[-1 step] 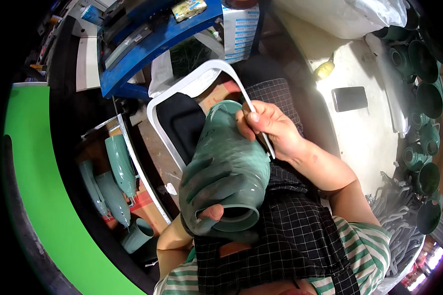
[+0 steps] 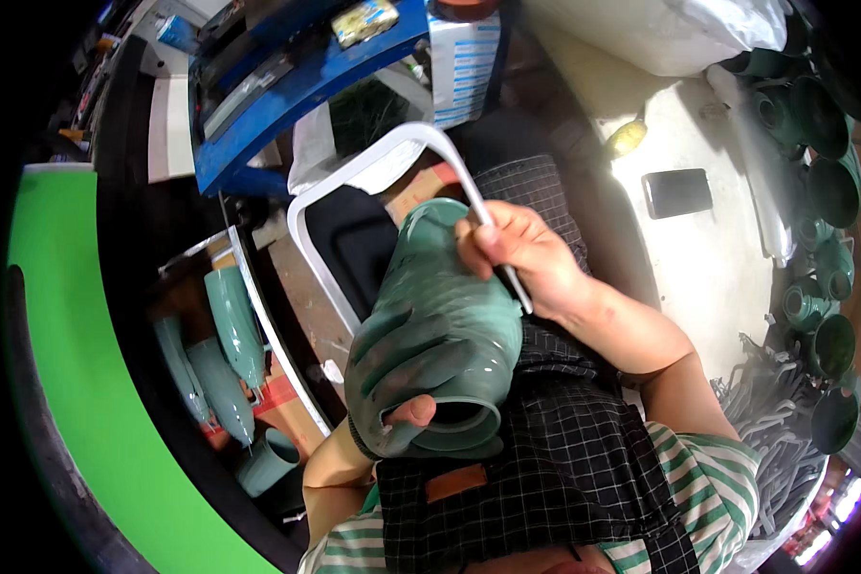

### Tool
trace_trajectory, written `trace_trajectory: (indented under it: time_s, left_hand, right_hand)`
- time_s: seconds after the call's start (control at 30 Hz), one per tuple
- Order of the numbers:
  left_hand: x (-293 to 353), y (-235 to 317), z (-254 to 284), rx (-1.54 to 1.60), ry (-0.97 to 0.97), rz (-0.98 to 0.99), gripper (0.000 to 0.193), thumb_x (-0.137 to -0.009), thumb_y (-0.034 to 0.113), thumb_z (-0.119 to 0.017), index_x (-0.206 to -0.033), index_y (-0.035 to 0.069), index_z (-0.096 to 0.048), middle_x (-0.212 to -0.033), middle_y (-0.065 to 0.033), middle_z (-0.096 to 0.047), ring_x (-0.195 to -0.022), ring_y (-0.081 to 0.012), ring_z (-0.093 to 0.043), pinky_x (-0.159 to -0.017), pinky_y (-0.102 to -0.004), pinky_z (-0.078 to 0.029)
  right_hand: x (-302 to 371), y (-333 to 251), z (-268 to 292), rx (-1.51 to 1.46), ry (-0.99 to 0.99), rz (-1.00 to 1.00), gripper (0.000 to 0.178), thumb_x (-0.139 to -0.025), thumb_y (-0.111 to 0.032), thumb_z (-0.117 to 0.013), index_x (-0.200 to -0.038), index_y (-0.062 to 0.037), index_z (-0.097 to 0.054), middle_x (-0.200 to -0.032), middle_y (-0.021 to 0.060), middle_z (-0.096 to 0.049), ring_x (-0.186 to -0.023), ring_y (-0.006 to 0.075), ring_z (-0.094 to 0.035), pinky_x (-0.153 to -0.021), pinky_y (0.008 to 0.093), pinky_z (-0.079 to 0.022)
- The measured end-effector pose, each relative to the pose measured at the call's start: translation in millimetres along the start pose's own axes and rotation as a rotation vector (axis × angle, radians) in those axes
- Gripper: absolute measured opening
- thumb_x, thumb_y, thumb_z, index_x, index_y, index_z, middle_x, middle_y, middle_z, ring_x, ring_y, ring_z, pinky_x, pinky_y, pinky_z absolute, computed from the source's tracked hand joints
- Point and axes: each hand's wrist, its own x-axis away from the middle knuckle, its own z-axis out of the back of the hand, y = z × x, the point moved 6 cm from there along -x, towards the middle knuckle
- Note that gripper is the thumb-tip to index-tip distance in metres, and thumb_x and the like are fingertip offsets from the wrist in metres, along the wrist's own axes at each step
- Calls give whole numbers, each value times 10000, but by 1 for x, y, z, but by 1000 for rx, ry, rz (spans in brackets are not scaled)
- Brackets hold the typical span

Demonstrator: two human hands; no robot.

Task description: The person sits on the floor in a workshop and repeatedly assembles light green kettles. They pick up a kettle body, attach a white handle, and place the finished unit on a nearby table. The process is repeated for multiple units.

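Observation:
A green glazed ceramic vase lies tilted in front of my apron, its round mouth facing me. My left hand, in a dark grey glove with the thumb tip bare, is wrapped round the vase beside the mouth. Near the far end of the vase is my bare right hand, fingers and thumb pinched together. Those fingers overlap the white curved rim of a frame-like thing behind the vase. What they grip is too hard to make out.
Several green vases sit in a box at left, beside a bright green panel. A blue bench is ahead. On the pale table at right lie a phone and a yellowish lump. Green pots line the far right.
My right hand has shifted slightly left along the vase. The vase's mouth has lifted a little, and more of the brown patch on my apron shows.

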Motion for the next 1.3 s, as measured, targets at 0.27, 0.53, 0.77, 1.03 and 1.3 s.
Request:
trace_trajectory:
  time_s: [0.27,0.53,0.77,1.03,1.3]
  left_hand:
    - [-33,11,-47,64,-120,-110,726,-1022,469,-566,-1526,-28,-405,-1481,-220,-511,-1371,-360,-510,-1197,-472,-364]
    - [-62,8,-31,185,-41,-157,822,-997,532,-591,-1565,-15,-360,-1514,-244,-487,-1393,-377,-501,-1204,-486,-361]
    - [-156,73,-39,563,66,-352,907,-975,587,-612,-1599,-4,-321,-1543,-265,-466,-1413,-392,-492,-1210,-498,-359]
    - [-121,52,-94,566,-161,-165,789,-1031,497,-587,-1589,-5,-345,-1535,-236,-489,-1385,-365,-536,-1189,-505,-394]
    - [-53,-75,-9,263,73,412,358,-1075,60,-510,-1417,-43,-536,-1420,-213,-603,-1298,-288,-606,-1123,-399,-485]
  right_hand:
    - [-10,-22,-24,152,288,-44,381,-1082,-395,-548,-892,-72,-618,-869,-3,-571,-820,113,-502,-783,293,-425]
    - [14,-46,13,1002,452,716,492,-1004,-383,-672,-1284,16,-619,-1221,170,-635,-1241,299,-542,-1135,415,-386]
    - [127,-117,86,-155,500,328,545,-944,-325,-751,-1348,12,-610,-1251,155,-683,-1125,256,-680,-984,421,-570]
    - [354,-377,117,1518,2166,1234,540,-1074,-385,-478,-824,28,-720,-879,222,-748,-799,347,-726,-717,488,-513]
    - [369,-409,370,1782,1909,14,581,-1031,-523,-410,-1110,-70,-765,-1261,220,-707,-1163,432,-663,-939,542,-509]
